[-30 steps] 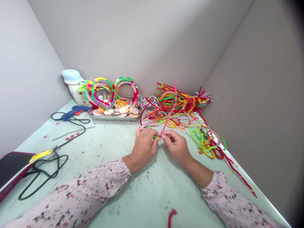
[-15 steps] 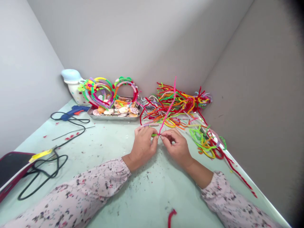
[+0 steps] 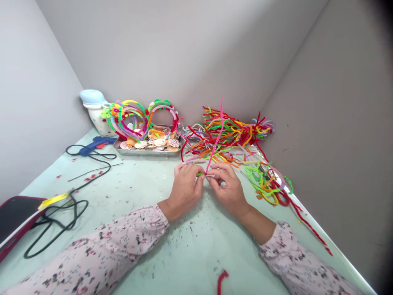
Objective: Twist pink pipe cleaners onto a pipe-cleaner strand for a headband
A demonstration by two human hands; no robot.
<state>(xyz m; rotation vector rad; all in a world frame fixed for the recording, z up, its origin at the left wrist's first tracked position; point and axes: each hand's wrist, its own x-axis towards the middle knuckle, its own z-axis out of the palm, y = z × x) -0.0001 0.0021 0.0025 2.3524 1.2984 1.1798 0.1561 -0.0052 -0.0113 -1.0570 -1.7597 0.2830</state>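
Your left hand (image 3: 184, 192) pinches a green pipe cleaner (image 3: 200, 174), and your right hand (image 3: 229, 190) pinches a pink pipe cleaner (image 3: 217, 141) where they meet.

Bright, even light — edges bowed (right corners dark)

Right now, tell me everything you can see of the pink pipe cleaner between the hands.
The pink pipe cleaner is fuzzy chenille, slightly wavy, and rises tilted, its free end overlapping the heap of multicoloured pipe cleaners behind. The right hand pinches its lower end, beside a green pipe cleaner held by the left hand.
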